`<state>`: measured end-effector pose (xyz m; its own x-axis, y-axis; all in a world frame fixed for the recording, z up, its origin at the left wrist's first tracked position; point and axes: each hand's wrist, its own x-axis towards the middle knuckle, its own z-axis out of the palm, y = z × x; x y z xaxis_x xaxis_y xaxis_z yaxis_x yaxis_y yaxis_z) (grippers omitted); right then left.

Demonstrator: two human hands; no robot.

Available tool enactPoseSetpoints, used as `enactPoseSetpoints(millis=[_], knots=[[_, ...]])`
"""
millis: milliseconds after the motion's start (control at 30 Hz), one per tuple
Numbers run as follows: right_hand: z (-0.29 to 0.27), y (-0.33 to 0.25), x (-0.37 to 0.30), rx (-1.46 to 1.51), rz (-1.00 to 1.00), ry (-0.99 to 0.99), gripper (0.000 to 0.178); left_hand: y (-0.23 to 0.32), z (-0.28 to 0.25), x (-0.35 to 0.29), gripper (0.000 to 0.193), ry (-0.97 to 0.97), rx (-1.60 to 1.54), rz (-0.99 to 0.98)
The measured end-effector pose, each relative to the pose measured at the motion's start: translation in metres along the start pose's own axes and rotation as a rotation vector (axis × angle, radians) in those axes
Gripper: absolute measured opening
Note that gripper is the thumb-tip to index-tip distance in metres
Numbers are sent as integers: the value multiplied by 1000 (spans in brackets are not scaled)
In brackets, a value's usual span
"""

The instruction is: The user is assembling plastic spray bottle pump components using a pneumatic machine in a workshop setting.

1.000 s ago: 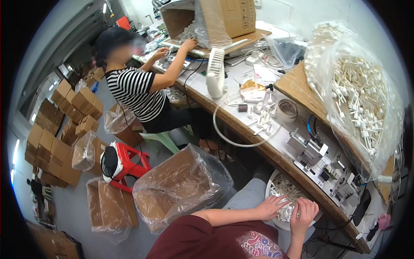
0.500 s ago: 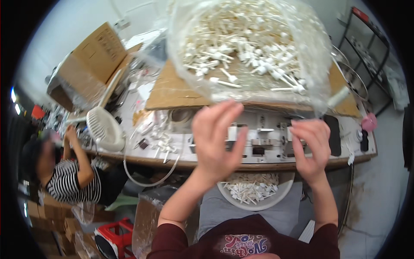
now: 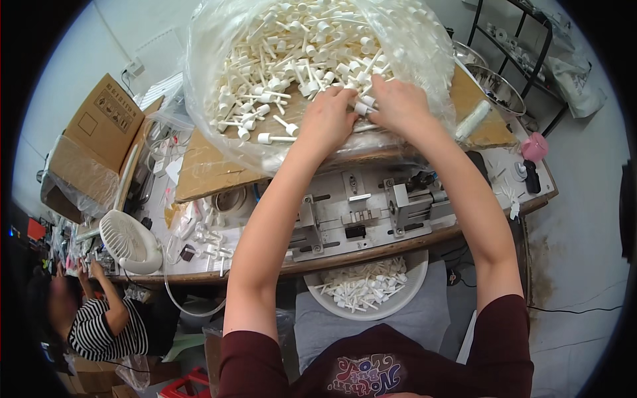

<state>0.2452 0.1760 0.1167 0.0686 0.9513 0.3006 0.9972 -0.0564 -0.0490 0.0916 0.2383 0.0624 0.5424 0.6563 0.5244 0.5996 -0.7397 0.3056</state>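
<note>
Both my hands reach forward into a large clear plastic bag (image 3: 199,86) full of white plastic sticks with round caps (image 3: 279,46). My left hand (image 3: 330,119) is closed, its fingers bent down at the near side of the heap; what they hold is partly hidden. Close beside it, my right hand (image 3: 400,105) pinches a white capped stick (image 3: 362,108) in the gap between the two hands. Some loose capped sticks lie to the left of my left hand, inside the bag. The bag rests on a cardboard sheet (image 3: 219,174).
Below my forearms, a metal fixture (image 3: 358,215) sits on the bench. A white basin (image 3: 415,292) of capped sticks rests on my lap. At left stand a white fan (image 3: 129,242) and an open cardboard box (image 3: 99,142). A person (image 3: 109,325) in stripes works there.
My hands have moved forward from above the fixture into the bag, and have come close together among the capped sticks. The view has shifted, showing more of the fixture.
</note>
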Motion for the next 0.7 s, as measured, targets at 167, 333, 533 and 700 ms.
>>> enactPoseSetpoints(millis=[167,333,533,700], knots=[[24,14,4,262,-159,-31,45,13,-18,-20,32,43,-41,-73],[28,-1,5,376,-350,-19,40,12,-38,-40,27,89,7,-137],[24,-2,7,597,-365,44,37,3,-57,-45,19,243,77,3],[17,20,-1,708,-299,179,27,17,-78,-56,14,337,-131,-52]])
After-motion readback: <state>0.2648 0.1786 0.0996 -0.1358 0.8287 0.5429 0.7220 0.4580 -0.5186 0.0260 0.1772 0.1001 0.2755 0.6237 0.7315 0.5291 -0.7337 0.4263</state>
